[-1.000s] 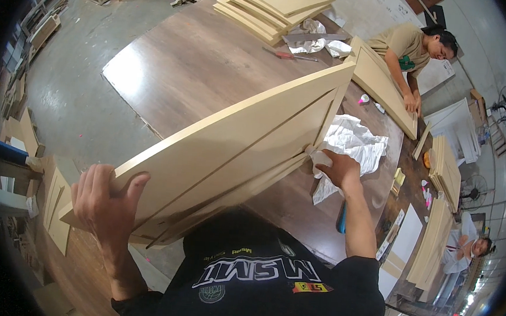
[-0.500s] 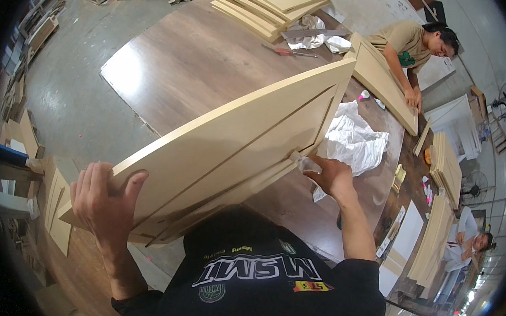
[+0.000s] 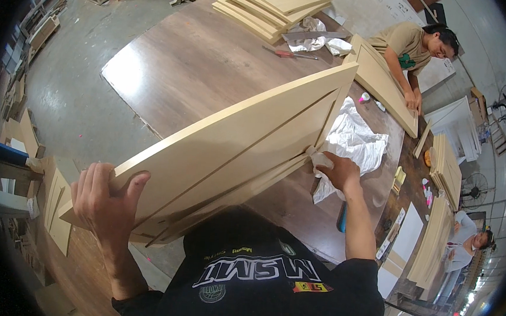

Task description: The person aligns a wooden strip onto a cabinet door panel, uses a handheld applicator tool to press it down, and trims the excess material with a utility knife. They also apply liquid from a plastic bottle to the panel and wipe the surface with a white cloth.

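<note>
A cream-coloured wooden panel [image 3: 225, 141] stands tilted on edge in front of me, with long dark grooves across its face. My left hand [image 3: 108, 203] grips its lower left corner, thumb on the front face and fingers behind the top edge. My right hand [image 3: 340, 171] is closed on a small whitish wad [image 3: 318, 158], which may be cloth or paper. It presses the wad against the panel's groove near the far right end. Just beyond that hand, a crumpled white cloth [image 3: 357, 136] lies on the brown table [image 3: 213, 49].
Stacked cream panels [image 3: 269, 9] stand at the table's far end, beside a red-handled screwdriver [image 3: 286, 54] and a metal blade [image 3: 315, 36]. A co-worker [image 3: 404, 48] works on another panel [image 3: 381, 82] at right. Another person [image 3: 464, 237] is farther right. A blue object [image 3: 342, 217] lies beside my right forearm.
My right hand has slid a little to the right and up along the groove with the whitish wad. The panel's far end has shifted slightly right; my left hand keeps its grip.
</note>
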Demonstrator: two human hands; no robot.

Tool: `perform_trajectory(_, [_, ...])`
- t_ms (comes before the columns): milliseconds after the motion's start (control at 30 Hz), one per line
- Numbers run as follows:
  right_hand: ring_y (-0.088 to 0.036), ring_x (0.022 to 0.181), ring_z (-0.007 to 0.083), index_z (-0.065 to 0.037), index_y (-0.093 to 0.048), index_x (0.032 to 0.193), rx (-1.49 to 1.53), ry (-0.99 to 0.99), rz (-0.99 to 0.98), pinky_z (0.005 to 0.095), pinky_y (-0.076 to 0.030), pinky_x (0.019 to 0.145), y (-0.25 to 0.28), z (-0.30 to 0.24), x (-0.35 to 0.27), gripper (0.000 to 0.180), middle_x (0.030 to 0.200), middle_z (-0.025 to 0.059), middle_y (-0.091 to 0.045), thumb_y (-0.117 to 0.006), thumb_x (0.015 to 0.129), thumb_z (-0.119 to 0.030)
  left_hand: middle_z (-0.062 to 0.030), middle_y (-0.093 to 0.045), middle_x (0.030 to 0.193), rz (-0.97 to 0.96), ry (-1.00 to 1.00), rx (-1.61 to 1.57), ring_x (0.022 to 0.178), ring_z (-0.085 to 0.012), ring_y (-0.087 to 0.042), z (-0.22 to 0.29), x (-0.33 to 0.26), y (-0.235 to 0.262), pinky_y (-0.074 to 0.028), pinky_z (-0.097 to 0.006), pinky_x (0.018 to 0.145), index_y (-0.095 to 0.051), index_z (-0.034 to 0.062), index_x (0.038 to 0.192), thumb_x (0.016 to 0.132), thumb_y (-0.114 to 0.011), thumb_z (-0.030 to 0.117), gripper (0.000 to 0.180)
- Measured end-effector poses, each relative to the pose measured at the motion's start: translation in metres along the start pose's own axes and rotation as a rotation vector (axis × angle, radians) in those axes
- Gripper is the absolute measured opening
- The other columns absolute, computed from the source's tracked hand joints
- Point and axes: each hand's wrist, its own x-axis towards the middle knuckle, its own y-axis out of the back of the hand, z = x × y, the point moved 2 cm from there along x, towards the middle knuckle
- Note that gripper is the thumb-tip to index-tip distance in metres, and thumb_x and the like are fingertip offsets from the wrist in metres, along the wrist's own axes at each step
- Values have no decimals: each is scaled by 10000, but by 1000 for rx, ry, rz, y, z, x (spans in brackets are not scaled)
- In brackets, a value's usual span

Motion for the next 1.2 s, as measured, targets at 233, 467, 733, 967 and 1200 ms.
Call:
perform_trajectory(233, [-720,1068,389,-221,-670,1400,53,22,95,484,-558,939,-11,22,12,634,1059,196,-771,-717,897,-604,-96,-585,832,-13,27,-4,802,-317,-592,4,1,4,-453,-428,782,-584,63,906,751,-893,379,468])
perform_trajectory(467, [-698,1131,390,-222,-633,1443,87,-15,40,481,-542,981,-5,13,2,666,1136,188,-761,-699,903,-607,-104,-593,837,-7,16,-18,810,-325,-599,6,4,1,-458,-431,791,-587,61,912,757,-894,346,446])
perform_trajectory(733, [-707,1132,367,-165,-601,1465,385,-32,86,450,-548,967,-31,11,-13,633,1212,213,-738,-740,927,-467,-114,-600,839,-48,41,8,829,-345,-608,-1,8,-3,-454,-444,803,-592,70,913,775,-880,354,427])
perform_trajectory(967, [-694,1021,216,28,-520,1467,1115,37,486,350,-550,884,-124,57,-24,666,1159,138,-726,-804,928,-241,-133,-639,871,-91,48,31,869,-360,-621,-19,30,-42,-452,-447,817,-599,55,928,891,-804,419,420])
perform_trajectory(1200, [-631,1033,169,9,-531,1407,1291,-247,1071,325,-509,944,-144,107,-68,524,1153,83,-659,-752,988,-215,-149,-650,854,-157,64,60,854,-361,-617,-33,40,-67,-452,-453,827,-621,41,929,934,-755,459,439])
